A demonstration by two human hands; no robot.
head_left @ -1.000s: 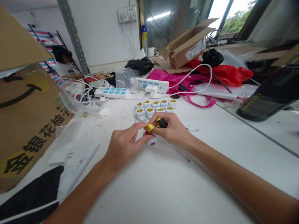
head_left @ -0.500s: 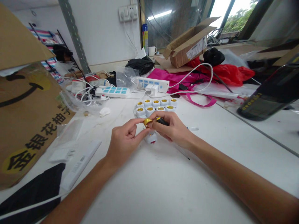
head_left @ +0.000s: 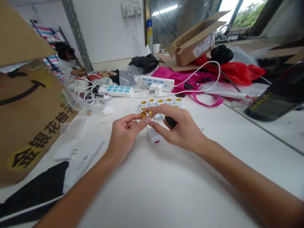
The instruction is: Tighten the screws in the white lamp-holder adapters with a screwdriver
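Between the thumb and index finger of my left hand (head_left: 125, 133) is a small gold threaded metal shell (head_left: 143, 114), like a lamp socket's inner sleeve, its opening tilted towards me. My right hand (head_left: 185, 126) keeps a dark screwdriver handle (head_left: 170, 122) tucked in the palm; its shaft is hidden. The right index fingertip is at a small gold piece (head_left: 150, 113) beside the shell; whether they are joined I cannot tell. Below the fingers a white socket body (head_left: 154, 136) with a red spot lies on the table. Behind stand white lamp sockets (head_left: 160, 101) with gold insides, partly hidden by my right hand.
Two white power strips (head_left: 116, 91) (head_left: 158, 83) with cables lie behind the sockets. A cardboard box (head_left: 35, 126) stands at left, above a black cloth (head_left: 38, 190) and a white bar (head_left: 83, 164). At right are a pink bag (head_left: 209, 103) and a dark bottle (head_left: 273, 98).
The gold shell has turned, now showing its opening. My right fingers have spread and shifted slightly, the thumb dropping away from the shell. The screwdriver's shaft no longer shows. The view has shifted slightly.
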